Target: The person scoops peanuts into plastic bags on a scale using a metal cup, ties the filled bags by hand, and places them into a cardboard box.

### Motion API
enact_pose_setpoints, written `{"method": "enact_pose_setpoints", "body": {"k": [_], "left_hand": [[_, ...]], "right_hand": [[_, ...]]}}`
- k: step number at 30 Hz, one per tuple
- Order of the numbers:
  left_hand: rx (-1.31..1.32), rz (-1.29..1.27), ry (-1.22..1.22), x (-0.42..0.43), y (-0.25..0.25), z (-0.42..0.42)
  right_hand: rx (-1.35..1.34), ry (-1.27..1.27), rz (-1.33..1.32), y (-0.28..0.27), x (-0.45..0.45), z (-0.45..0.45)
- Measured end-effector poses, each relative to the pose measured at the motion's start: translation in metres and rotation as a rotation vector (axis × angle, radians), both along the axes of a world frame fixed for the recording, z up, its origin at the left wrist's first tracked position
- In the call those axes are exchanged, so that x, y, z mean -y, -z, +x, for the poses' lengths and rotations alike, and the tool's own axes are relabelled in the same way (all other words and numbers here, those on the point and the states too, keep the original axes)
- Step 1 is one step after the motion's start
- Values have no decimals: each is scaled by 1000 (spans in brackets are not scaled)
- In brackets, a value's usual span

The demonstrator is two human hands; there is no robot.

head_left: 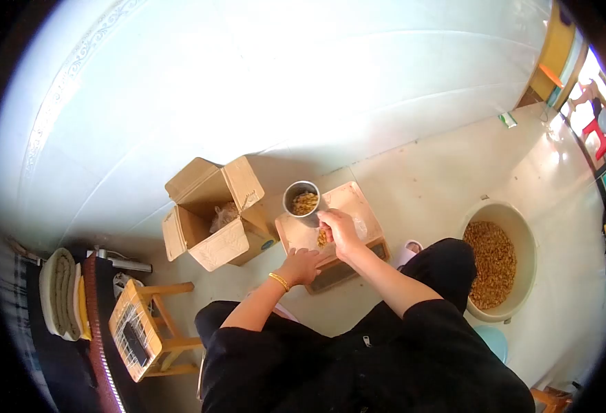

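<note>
My right hand is wrapped round the handle of a metal mug, tilted so I see into it. Yellow-brown nut-like pieces lie inside. Beneath the mug is a low stand with a pale pink top and a dark front side. A small heap of the same pieces shows on the stand between my hands. My left hand, with a gold bracelet at the wrist, is at the stand's near left edge, fingers stretched out. What its fingertips touch is too small to tell.
An open cardboard box with a plastic bag inside stands left of the stand. To the right is a big pale tub of brown pieces. A wooden stool with a dark phone-like object stands at lower left. A white wall rises ahead.
</note>
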State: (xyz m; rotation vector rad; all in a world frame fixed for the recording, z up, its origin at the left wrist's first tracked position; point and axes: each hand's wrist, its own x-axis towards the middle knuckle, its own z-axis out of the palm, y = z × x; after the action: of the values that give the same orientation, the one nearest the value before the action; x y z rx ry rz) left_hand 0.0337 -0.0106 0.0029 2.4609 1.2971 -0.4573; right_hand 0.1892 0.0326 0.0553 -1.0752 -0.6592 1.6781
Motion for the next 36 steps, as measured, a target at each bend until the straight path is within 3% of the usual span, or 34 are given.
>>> {"method": "enact_pose_setpoints", "body": {"k": [3, 5, 7, 8, 10, 11, 13, 14, 15, 17, 19, 20, 22, 24, 26, 27, 28, 29, 31, 32, 34, 36], "left_hand": [[-109, 84, -22, 6, -22, 0], [-158, 111, -63, 0, -19, -17], [-401, 177, -107, 1, -38, -24], [-394, 180, -106, 1, -31, -33], [-310, 371, -60, -4, -15, -45], [-297, 376, -57, -4, -10, -42], [-148, 402, -331, 0, -18, -29], [30, 184, -544, -5, -19, -22], [44, 181, -550, -13, -10, -20], [803, -234, -907, -33, 31, -20], [885, -200, -931, -39, 38, -10], [814, -93, -939, -44, 40, -7], [746, 16, -961, -47, 22, 3], [1467, -32, -1247, -47, 4, 6], [1527, -154, -1260, -43, -11, -1], [1582, -294, -1256, -41, -16, -5], [1471, -433, -1241, -37, -17, -9], [1468, -427, -1247, -33, -17, -10], [1315, -587, -1218, -25, -16, -10], [1214, -601, -1211, -23, -17, -11], [1222, -598, -1211, -21, -24, -10], [1249, -632, -1225, -23, -37, -8]], "right_hand": [[-132, -139, -104, 30, 1, -1], [-79, -174, -260, 41, 2, 7], [99, -189, -201, 45, 4, 22], [106, -185, -199, 61, 1, 31], [627, -174, 77, 91, -11, 43], [640, -167, 78, 93, -10, 50], [961, -128, 126, 64, 0, 58], [976, -132, 126, 64, 0, 59], [1030, -132, 124, 65, 0, 60], [1098, -138, 129, 71, -2, 58], [649, -108, 36, 74, -2, 54], [661, -114, 41, 74, -2, 54], [255, -165, -158, 61, 3, 50], [310, -209, -123, 64, 3, 41], [355, -248, -84, 74, -5, 35], [611, -285, -5, 87, -15, 34], [864, -317, 78, 88, -21, 31], [858, -323, 79, 87, -28, 32], [1457, -409, 335, 60, -38, 34], [1454, -406, 340, 47, -40, 33], [1639, -422, 378, 30, -43, 33], [1645, -454, 400, 24, -49, 34]]}}
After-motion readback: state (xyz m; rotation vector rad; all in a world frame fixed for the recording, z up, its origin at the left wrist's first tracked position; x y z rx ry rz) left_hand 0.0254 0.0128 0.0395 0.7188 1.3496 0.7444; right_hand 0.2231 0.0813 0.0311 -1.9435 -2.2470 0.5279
